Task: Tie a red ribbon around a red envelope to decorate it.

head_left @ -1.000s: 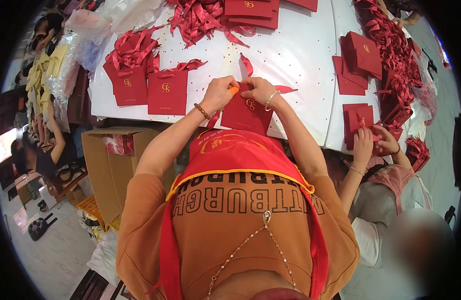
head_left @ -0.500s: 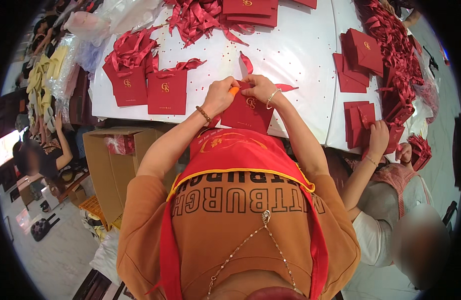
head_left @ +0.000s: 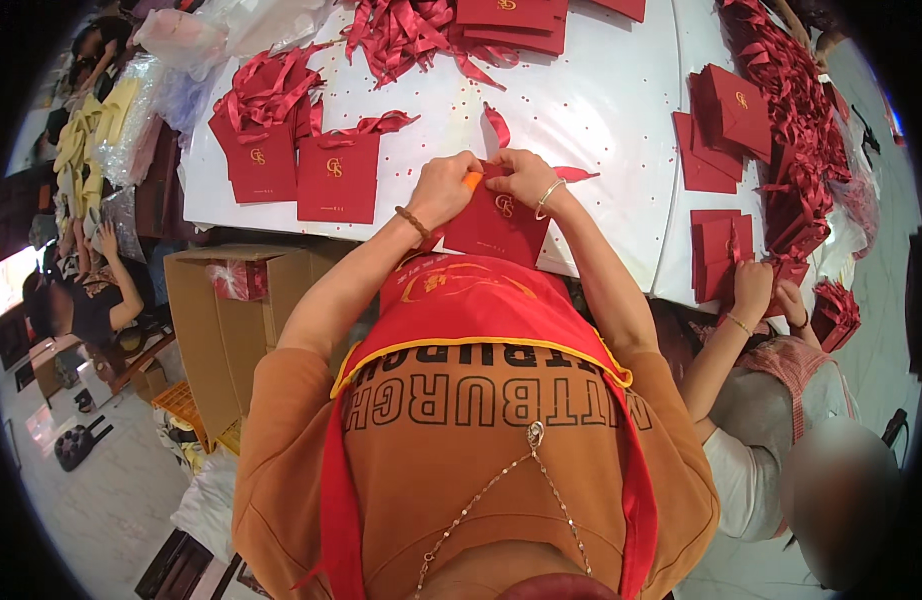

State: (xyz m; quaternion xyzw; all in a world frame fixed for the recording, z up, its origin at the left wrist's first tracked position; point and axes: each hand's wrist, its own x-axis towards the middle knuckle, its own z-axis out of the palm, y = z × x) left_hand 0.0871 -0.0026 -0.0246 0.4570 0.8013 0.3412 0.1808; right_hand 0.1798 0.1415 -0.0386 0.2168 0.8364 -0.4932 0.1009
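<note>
A small red paper gift bag (head_left: 496,235) with gold lettering lies flat at the table's near edge, directly in front of me. Both my hands pinch at its top edge. The fingers of my left hand (head_left: 447,190) are closed at the upper left corner, and a small orange piece (head_left: 472,180) shows at the thumb; what it is I cannot tell. My right hand (head_left: 527,180) is closed beside it, its fingertips on the bag's top. Red ribbon (head_left: 497,127) sticks out beyond my hands, and another ribbon end (head_left: 581,173) lies right of them.
Red gift bags (head_left: 337,180) with ribbons lie to the left. More ribbons (head_left: 396,40) and stacked bags (head_left: 511,38) are at the back. At right, a co-worker's hand (head_left: 753,288) handles bags near a long ribbon heap (head_left: 771,90). An open cardboard box (head_left: 211,340) stands below the table's left edge.
My hands stay at the bag's top edge with hardly any movement. The view has shifted slightly. The co-worker's two hands on the right have come closer together.
</note>
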